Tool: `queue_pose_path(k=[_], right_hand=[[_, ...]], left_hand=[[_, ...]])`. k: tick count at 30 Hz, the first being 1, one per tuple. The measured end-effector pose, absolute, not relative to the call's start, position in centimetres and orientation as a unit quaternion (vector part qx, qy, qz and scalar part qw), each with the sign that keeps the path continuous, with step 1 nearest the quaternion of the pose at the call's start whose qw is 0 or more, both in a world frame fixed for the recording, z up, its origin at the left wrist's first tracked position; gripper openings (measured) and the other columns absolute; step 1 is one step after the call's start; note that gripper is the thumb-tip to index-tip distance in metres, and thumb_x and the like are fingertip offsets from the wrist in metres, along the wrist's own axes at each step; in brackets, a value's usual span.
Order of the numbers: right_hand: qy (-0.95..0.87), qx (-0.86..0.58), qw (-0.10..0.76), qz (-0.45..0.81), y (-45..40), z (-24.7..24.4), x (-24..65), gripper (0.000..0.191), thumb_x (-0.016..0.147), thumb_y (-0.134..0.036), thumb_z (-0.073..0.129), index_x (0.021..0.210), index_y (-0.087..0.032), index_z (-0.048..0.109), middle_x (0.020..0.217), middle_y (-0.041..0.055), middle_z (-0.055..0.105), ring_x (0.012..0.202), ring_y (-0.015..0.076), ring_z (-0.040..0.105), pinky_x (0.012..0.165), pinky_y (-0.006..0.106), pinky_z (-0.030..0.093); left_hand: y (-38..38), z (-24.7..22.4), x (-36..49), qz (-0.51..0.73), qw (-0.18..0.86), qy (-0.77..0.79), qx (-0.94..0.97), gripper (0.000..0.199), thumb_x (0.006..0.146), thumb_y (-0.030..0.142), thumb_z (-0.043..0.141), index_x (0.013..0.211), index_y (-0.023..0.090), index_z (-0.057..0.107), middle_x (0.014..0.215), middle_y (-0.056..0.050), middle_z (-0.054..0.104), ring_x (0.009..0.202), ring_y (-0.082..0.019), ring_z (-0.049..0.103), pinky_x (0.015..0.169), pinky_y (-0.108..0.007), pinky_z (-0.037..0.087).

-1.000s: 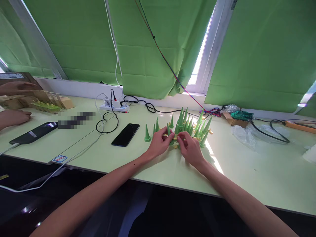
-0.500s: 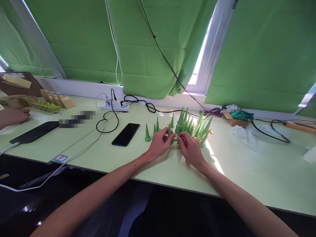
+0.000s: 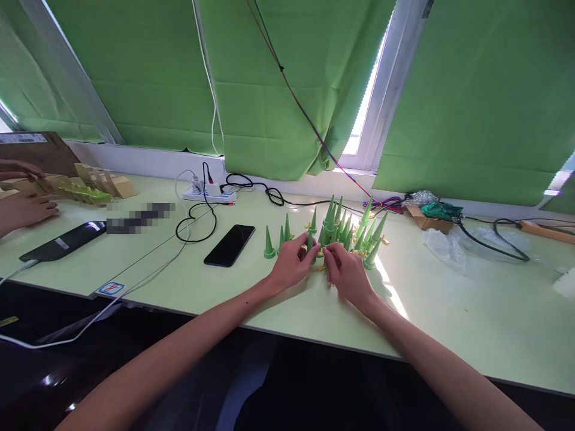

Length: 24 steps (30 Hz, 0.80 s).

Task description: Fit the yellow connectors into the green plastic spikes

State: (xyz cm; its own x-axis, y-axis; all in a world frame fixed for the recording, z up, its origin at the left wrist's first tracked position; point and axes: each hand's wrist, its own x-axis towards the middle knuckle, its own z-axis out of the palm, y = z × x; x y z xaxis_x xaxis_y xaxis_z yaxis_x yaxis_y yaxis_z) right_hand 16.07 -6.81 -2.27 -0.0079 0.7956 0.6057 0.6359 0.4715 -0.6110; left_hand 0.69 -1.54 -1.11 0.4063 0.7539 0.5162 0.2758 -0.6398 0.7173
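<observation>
My left hand is closed around a small green cone, which stands upright between thumb and fingers. Close beside it, my right hand pinches at a small yellow piece next to the cone; the fingertips partly hide what they grip. Behind both hands stand several pointed green cones, some with yellow pieces at their sides. A lone green cone is upright to the left of my left hand. Another small yellow piece lies on the table below my fingers.
A black phone lies to the left, with a power strip and cables behind. Rightward are a small cardboard box and clear plastic bags. At far left, a co-worker's hands are near cardboard pieces and a black device.
My hands stay nearly in place, the right fingers shifting slightly by the yellow piece. At far left, a second hand of the co-worker has come into view.
</observation>
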Motion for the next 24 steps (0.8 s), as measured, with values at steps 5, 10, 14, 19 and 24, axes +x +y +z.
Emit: queue_pose_path(k=[5,10,14,19,24], right_hand=[[-0.701,-0.514,0.488,0.083,-6.5,-2.6,16.1,0.024,0.099,-0.032,0.041,0.081,-0.021,0.053,0.051,-0.0045,0.055,0.042,0.013,0.052,0.05,0.025,0.041],[-0.707,-0.512,0.482,0.071,-6.5,-2.6,16.1,0.015,0.096,-0.032,0.049,0.089,-0.02,0.056,0.06,-0.0013,0.064,0.047,0.0145,0.056,0.052,0.026,0.042],[-0.716,-0.508,0.473,0.07,-6.4,-2.6,16.2,0.011,0.094,-0.028,0.051,0.088,-0.02,0.056,0.066,0.0,0.067,0.051,0.015,0.059,0.056,0.026,0.043],[-0.719,-0.508,0.468,0.075,-6.1,-3.1,16.3,0.008,0.094,-0.024,0.051,0.097,-0.019,0.057,0.069,0.0005,0.067,0.055,0.0157,0.061,0.059,0.026,0.044],[-0.721,-0.512,0.462,0.065,-6.0,-3.4,16.3,0.014,0.093,-0.025,0.052,0.105,-0.019,0.058,0.064,-0.0016,0.063,0.053,0.0146,0.057,0.056,0.025,0.042]], left_hand=[[-1.5,-1.0,0.7,0.43,0.266,0.338,0.794,0.028,0.091,0.044,0.05,0.08,0.019,0.05,0.06,0.004,0.049,0.046,-0.008,0.041,0.047,-0.022,0.03],[-1.4,-1.1,0.7,0.429,0.257,0.344,0.795,0.027,0.092,0.043,0.049,0.08,0.019,0.05,0.06,0.004,0.048,0.046,-0.008,0.04,0.047,-0.022,0.03],[-1.4,-1.2,0.7,0.429,0.253,0.344,0.796,0.025,0.092,0.041,0.049,0.08,0.019,0.051,0.061,0.004,0.047,0.047,-0.008,0.04,0.047,-0.022,0.029],[-1.1,-1.4,0.7,0.423,0.247,0.353,0.798,0.025,0.093,0.04,0.048,0.08,0.019,0.049,0.067,0.002,0.054,0.048,-0.008,0.044,0.049,-0.023,0.032],[-0.6,-2.1,0.6,0.39,0.231,0.375,0.809,0.021,0.093,0.037,0.047,0.084,0.019,0.052,0.071,0.001,0.058,0.053,-0.011,0.048,0.053,-0.025,0.035]])
